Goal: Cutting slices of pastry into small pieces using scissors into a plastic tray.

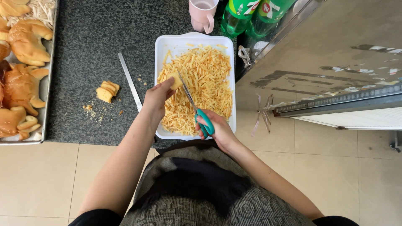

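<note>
Bread tray (47, 83) (left edge) cropped

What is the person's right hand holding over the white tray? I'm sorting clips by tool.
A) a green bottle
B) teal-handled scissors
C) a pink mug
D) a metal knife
B: the right hand grips the teal-handled scissors, blades pointing at the yellow piece pinched in the left hand above the white tray of shreds.
</note>
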